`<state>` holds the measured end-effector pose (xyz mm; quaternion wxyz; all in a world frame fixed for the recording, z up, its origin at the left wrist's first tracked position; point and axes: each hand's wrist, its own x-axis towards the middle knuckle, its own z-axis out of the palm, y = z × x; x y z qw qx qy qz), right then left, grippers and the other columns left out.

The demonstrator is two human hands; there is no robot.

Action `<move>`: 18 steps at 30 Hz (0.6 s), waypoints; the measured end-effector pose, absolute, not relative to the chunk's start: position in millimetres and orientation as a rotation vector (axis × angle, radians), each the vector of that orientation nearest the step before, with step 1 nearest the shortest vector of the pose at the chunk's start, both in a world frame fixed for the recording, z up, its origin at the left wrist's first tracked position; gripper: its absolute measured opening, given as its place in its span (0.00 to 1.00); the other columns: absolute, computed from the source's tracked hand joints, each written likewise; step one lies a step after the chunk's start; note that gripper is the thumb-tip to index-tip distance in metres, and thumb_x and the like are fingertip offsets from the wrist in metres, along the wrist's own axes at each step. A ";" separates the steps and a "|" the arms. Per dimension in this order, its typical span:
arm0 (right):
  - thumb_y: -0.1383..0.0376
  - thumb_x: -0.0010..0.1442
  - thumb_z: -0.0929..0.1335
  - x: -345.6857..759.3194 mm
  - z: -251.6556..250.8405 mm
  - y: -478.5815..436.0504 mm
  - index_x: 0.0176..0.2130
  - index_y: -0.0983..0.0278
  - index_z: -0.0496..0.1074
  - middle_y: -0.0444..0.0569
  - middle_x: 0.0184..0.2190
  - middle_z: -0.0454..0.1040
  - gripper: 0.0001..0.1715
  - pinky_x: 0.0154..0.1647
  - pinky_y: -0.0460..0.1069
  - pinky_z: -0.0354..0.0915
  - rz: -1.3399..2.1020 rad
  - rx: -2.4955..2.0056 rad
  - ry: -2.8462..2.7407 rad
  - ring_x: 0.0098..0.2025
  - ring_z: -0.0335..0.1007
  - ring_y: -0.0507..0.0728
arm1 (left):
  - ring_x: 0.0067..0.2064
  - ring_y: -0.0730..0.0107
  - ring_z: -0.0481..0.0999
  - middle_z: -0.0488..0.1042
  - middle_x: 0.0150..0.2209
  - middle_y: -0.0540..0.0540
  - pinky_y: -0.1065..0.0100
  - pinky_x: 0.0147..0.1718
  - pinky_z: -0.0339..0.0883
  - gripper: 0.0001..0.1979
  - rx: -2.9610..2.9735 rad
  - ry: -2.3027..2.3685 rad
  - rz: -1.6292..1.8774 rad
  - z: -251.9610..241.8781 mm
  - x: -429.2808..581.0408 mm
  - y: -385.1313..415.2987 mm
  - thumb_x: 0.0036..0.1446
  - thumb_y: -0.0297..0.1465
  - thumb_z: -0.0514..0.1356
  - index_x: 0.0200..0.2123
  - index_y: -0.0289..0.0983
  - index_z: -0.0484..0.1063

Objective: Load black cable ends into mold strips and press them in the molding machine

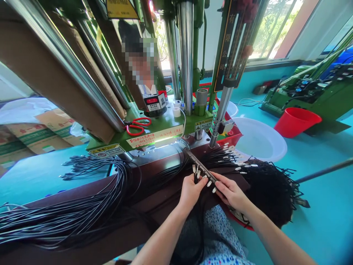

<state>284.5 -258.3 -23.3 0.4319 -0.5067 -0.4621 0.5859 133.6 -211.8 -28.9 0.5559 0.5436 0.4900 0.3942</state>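
My left hand (191, 191) is closed around a small bunch of black cables with silver metal plug ends (196, 170) that stick up above my fingers. My right hand (230, 190) pinches more of these plug ends (212, 183) against a narrow dark metal fixture bar (199, 165) that runs diagonally away from me. Both hands meet at the near end of the bar, over a dark brown bench (154, 191). More plug-tipped cables (234, 156) lie fanned out to the right of the bar.
A green press machine (165, 129) with chrome columns rises right behind the bench; red scissors (138, 125) lie on it. A long cable bundle (68, 213) drapes left, a black cable heap (273, 191) lies right. A white basin (259, 141) and red bucket (296, 121) stand on the floor. Another person sits behind the machine.
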 end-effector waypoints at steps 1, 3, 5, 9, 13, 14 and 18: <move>0.53 0.57 0.64 283.6 -24.4 -258.4 0.56 0.65 0.60 0.38 0.17 0.56 0.32 0.13 0.41 0.46 1.432 -1.275 -1.187 0.15 0.48 0.45 | 0.23 0.76 0.61 0.67 0.19 0.52 0.72 0.25 0.55 0.12 1.273 1.155 0.931 -30.1 133.1 -211.8 0.45 0.37 0.61 0.21 0.33 0.68; 0.54 0.57 0.64 282.0 -25.5 -258.3 0.55 0.63 0.62 0.41 0.20 0.60 0.30 0.15 0.41 0.47 1.389 -1.298 -1.243 0.18 0.50 0.46 | 0.23 0.76 0.62 0.67 0.20 0.51 0.72 0.25 0.56 0.12 1.269 1.148 0.948 -31.4 132.5 -211.9 0.45 0.37 0.61 0.21 0.33 0.68; 0.53 0.57 0.64 281.2 -25.1 -257.9 0.56 0.64 0.62 0.40 0.19 0.59 0.31 0.14 0.41 0.46 1.391 -1.304 -1.246 0.17 0.49 0.46 | 0.24 0.75 0.63 0.68 0.21 0.51 0.72 0.26 0.57 0.12 1.288 1.139 0.974 -30.6 132.3 -211.8 0.46 0.37 0.61 0.22 0.33 0.69; 0.49 0.55 0.64 282.8 -21.7 -257.4 0.56 0.68 0.59 0.36 0.14 0.52 0.37 0.11 0.40 0.43 1.440 -1.305 -1.129 0.14 0.45 0.45 | 0.20 0.78 0.60 0.63 0.18 0.53 0.75 0.19 0.54 0.16 1.183 1.181 1.090 -23.4 129.1 -208.5 0.48 0.43 0.58 0.23 0.33 0.67; 0.47 0.54 0.64 287.0 -19.7 -257.8 0.58 0.68 0.57 0.36 0.13 0.54 0.41 0.10 0.40 0.41 1.493 -1.316 -1.047 0.13 0.43 0.44 | 0.13 0.83 0.46 0.49 0.14 0.61 0.78 0.12 0.40 0.19 0.853 1.135 1.145 -17.0 122.5 -206.7 0.49 0.48 0.55 0.28 0.38 0.60; 0.47 0.54 0.64 287.9 -19.7 -257.9 0.58 0.68 0.57 0.36 0.13 0.54 0.41 0.10 0.39 0.40 1.505 -1.314 -1.047 0.12 0.42 0.44 | 0.13 0.84 0.43 0.48 0.14 0.62 0.78 0.11 0.38 0.18 0.813 1.099 1.130 -16.4 121.9 -207.4 0.50 0.49 0.54 0.29 0.39 0.58; 0.47 0.53 0.65 288.8 -19.1 -258.1 0.57 0.69 0.58 0.36 0.13 0.55 0.41 0.10 0.39 0.40 1.533 -1.299 -1.097 0.12 0.44 0.44 | 0.14 0.86 0.43 0.48 0.15 0.62 0.79 0.13 0.39 0.16 0.811 1.009 1.056 -17.7 125.4 -210.9 0.50 0.44 0.56 0.28 0.40 0.55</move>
